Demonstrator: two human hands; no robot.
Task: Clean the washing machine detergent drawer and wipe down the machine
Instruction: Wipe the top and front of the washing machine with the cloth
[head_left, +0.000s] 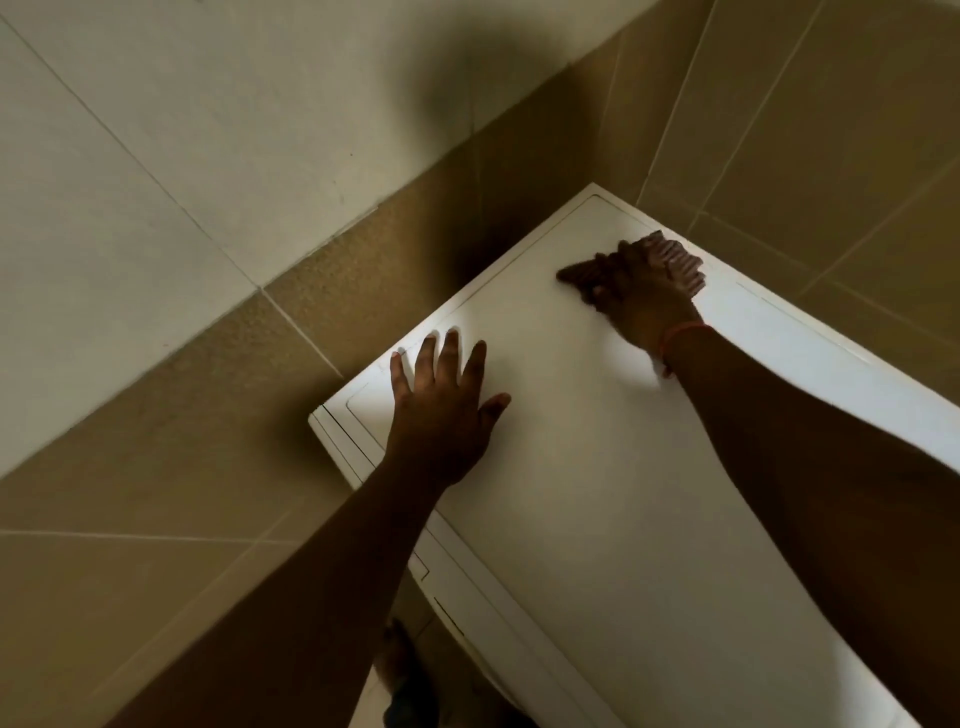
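The white washing machine fills the lower right, seen from above. My left hand lies flat on its top near the left corner, fingers spread and straight. My right hand is further back on the top, near the far edge, pressing down on a striped cloth that shows beyond the fingers and looks blurred. A red band circles the right wrist. The front panel with the drawer runs along the machine's lower left edge, mostly hidden by my left arm.
Tiled walls close in on the machine at the left and behind, with a darker brown tile band along the machine's height. A foot stands on the floor below the front panel.
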